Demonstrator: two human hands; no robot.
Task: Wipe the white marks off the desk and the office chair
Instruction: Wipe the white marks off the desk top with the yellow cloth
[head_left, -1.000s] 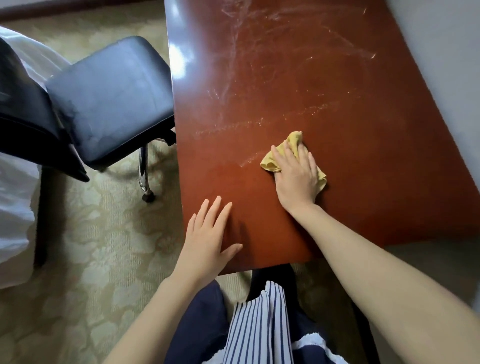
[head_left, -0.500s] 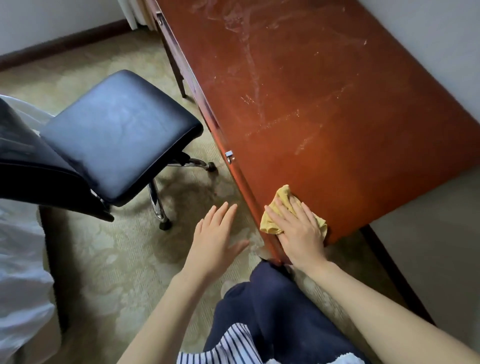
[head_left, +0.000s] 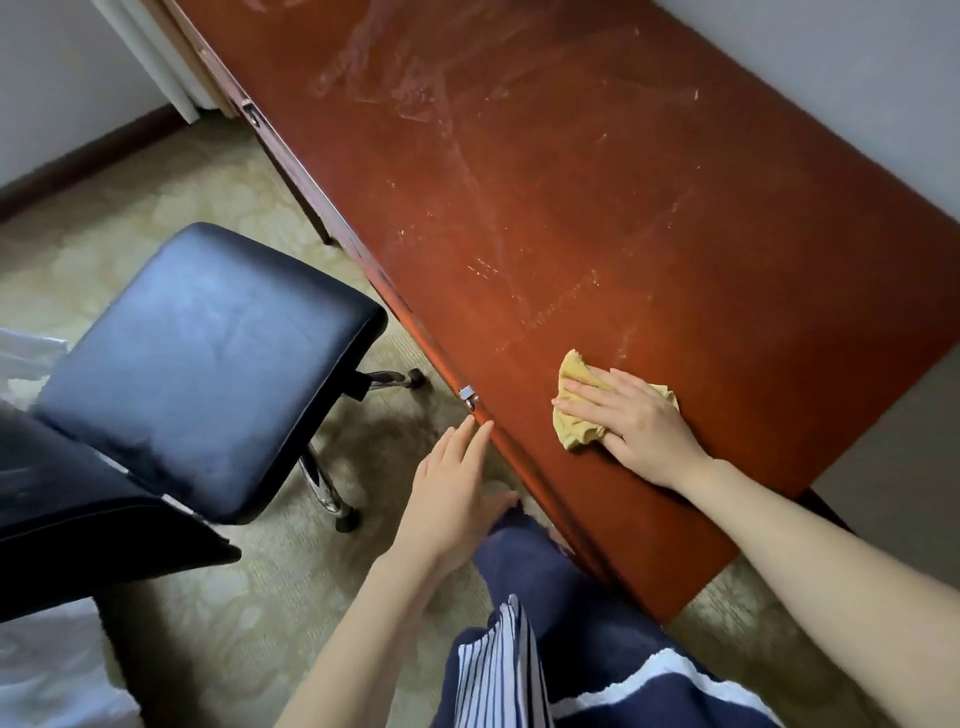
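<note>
A reddish-brown wooden desk (head_left: 649, 218) runs from top left to lower right, smeared with white marks (head_left: 415, 93) over its far half and fainter streaks near the middle. My right hand (head_left: 631, 421) lies flat, fingers straight, pressing a crumpled yellow cloth (head_left: 576, 389) onto the desk's near end. My left hand (head_left: 452, 493) hovers open beside the desk's front edge, fingers straight, holding nothing. A black office chair (head_left: 202, 358) with a padded seat stands left of the desk.
Beige patterned carpet (head_left: 218, 613) covers the floor. A small metal drawer pull (head_left: 468, 396) sits on the desk's front edge by my left fingertips. White fabric (head_left: 47, 670) lies at the lower left. A white wall (head_left: 831, 67) borders the desk's far side.
My view swung left and my right hand slid the cloth across the desk's near end. My left hand came off the desk top and now hovers beside the front edge.
</note>
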